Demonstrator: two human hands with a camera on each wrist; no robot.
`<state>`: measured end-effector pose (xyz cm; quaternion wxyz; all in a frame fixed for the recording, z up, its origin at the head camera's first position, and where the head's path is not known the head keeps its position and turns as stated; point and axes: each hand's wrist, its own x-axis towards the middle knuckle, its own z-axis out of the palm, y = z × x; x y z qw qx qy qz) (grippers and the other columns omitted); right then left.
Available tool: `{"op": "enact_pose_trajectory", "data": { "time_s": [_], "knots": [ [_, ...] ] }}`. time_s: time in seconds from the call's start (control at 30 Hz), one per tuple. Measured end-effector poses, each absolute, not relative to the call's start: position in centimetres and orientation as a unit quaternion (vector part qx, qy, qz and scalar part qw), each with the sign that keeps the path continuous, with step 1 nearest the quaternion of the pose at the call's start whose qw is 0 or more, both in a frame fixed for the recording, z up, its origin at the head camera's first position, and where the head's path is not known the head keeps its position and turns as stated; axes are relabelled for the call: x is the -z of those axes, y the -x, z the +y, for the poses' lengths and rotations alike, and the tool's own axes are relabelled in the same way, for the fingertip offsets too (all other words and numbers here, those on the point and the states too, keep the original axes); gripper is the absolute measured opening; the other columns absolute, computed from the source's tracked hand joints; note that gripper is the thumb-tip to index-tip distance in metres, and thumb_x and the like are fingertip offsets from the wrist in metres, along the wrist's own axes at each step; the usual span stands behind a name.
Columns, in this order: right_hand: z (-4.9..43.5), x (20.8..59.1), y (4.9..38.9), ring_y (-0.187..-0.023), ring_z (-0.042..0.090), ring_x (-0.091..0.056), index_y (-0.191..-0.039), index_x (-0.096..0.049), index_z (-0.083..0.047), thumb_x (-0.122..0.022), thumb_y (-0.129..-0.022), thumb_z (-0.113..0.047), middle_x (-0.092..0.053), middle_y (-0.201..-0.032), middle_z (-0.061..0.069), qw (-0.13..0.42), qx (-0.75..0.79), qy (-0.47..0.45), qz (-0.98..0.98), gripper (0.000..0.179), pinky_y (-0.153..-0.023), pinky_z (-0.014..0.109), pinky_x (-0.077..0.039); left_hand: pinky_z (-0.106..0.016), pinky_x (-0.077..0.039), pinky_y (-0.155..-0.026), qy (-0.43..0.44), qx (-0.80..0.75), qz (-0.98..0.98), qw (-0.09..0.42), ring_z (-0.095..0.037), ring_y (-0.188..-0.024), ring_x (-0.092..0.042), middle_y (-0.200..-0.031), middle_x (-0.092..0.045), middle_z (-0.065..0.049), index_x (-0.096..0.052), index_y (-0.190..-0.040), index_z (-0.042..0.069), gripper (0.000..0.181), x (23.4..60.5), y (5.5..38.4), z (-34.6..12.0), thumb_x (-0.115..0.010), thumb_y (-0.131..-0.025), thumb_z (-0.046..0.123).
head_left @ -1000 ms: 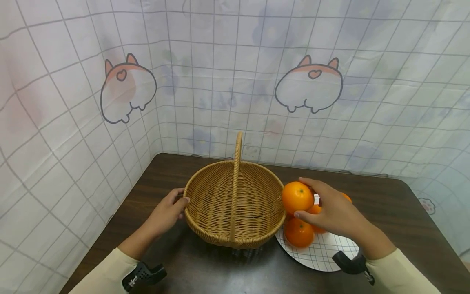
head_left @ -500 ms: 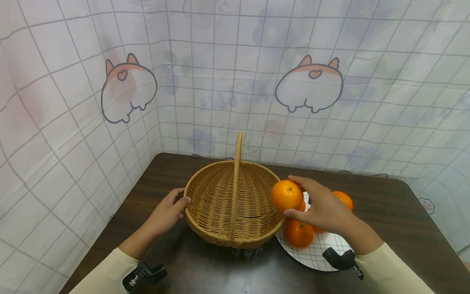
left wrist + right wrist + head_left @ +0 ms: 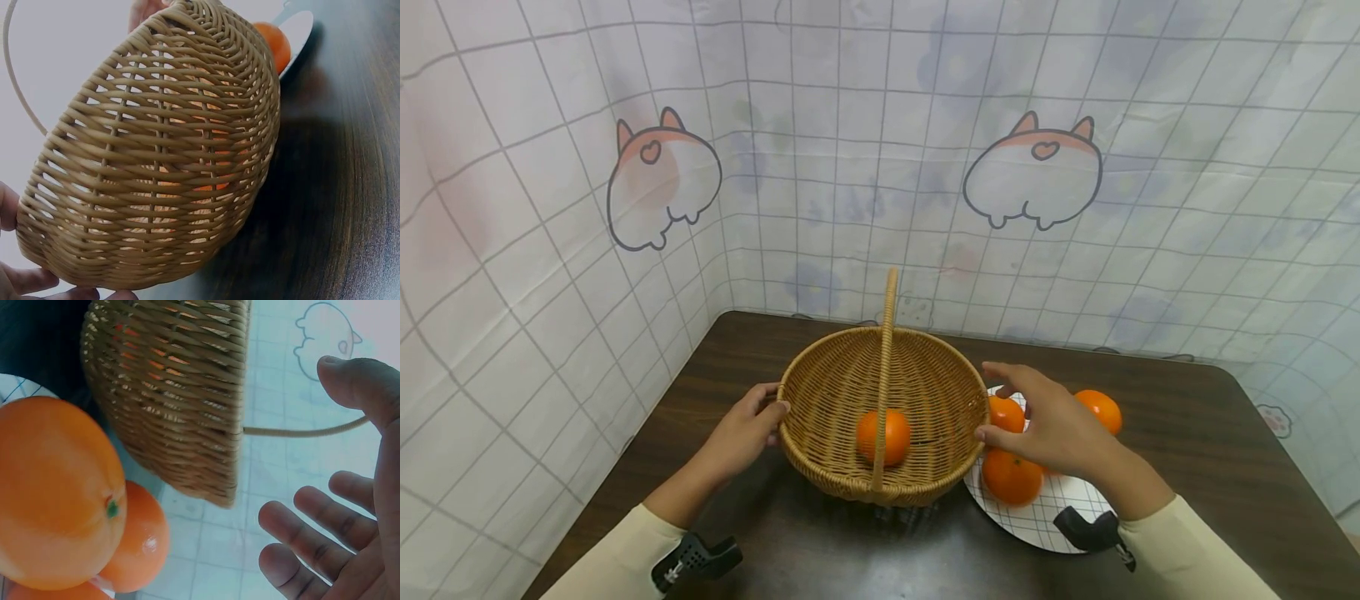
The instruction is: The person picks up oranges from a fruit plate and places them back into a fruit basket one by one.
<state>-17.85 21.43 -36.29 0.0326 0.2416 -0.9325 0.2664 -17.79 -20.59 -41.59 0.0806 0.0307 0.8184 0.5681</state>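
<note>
A wicker basket (image 3: 827, 392) with a tall hoop handle stands mid-table in the head view. One orange (image 3: 897, 437) lies inside it, partly behind the handle; orange colour shows through the weave in the left wrist view. My left hand (image 3: 741, 437) grips the basket's left rim, thumb on top. Just beyond the right rim, my right hand (image 3: 1060, 425) holds nothing, thumb and fingers spread apart over the plate. In the right wrist view its fingers (image 3: 312, 547) are extended beside the basket wall. Below that hand sit oranges (image 3: 1012, 477), some partly hidden by it.
A white plate (image 3: 1052, 525) with a dark grid pattern carries several oranges, one (image 3: 1101, 408) at its far right. The dark wooden table (image 3: 1210, 467) meets a grid-printed cloth (image 3: 865, 167) at the back and left.
The right hand moved left with an orange to the basket's rim and let go; that orange now lies in the basket. The left hand stayed on the rim.
</note>
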Motion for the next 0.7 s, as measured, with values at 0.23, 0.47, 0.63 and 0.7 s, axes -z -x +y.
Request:
{"op": "enact_pose_trajectory", "data": {
  "time_s": [0.23, 0.47, 0.63, 0.7],
  "knots": [
    [22.4, 36.9, 17.4, -0.112, 0.028, -0.064, -0.152, -0.046, -0.013, -0.080, -0.084, -0.057, -0.056, -0.144, 0.006, 0.029, -0.263, -0.235, -0.935, 0.088, -0.072, 0.038, -0.058, -0.047, -0.056, -0.091, -0.029, -0.560, 0.824, 0.077, -0.033, -0.116, -0.061, -0.143, -0.050, -0.026, -0.036, -0.152, -0.003, 0.054, 41.5, 17.8, -20.6, -0.049, -0.108, 0.026],
    [24.0, 37.8, 16.8, -0.112, 0.030, -0.064, -0.150, -0.048, -0.012, -0.080, -0.085, -0.054, -0.058, -0.141, 0.009, 0.033, -0.265, -0.226, -0.937, 0.084, -0.078, 0.045, -0.059, -0.050, -0.054, -0.095, -0.027, -0.562, 0.822, 0.082, -0.037, -0.124, -0.057, -0.145, -0.049, -0.027, -0.036, -0.153, -0.002, 0.055, 41.3, 17.7, -20.5, -0.047, -0.109, 0.028],
    [25.1, 38.3, 16.3, -0.109, 0.028, -0.065, -0.149, -0.049, -0.015, -0.081, -0.084, -0.054, -0.059, -0.139, 0.006, 0.036, -0.266, -0.205, -0.941, 0.082, -0.076, 0.044, -0.059, -0.051, -0.054, -0.096, -0.021, -0.564, 0.821, 0.086, -0.038, -0.125, -0.057, -0.145, -0.049, -0.026, -0.036, -0.153, -0.001, 0.054, 41.4, 17.7, -20.6, -0.047, -0.109, 0.028],
    [25.5, 38.4, 16.1, -0.108, 0.028, -0.065, -0.149, -0.049, -0.015, -0.080, -0.085, -0.055, -0.060, -0.139, 0.005, 0.036, -0.262, -0.195, -0.944, 0.082, -0.078, 0.048, -0.059, -0.051, -0.054, -0.096, -0.020, -0.564, 0.821, 0.087, -0.038, -0.125, -0.057, -0.145, -0.049, -0.026, -0.036, -0.153, -0.001, 0.054, 41.5, 17.8, -20.6, -0.047, -0.109, 0.028]
  ]
}}
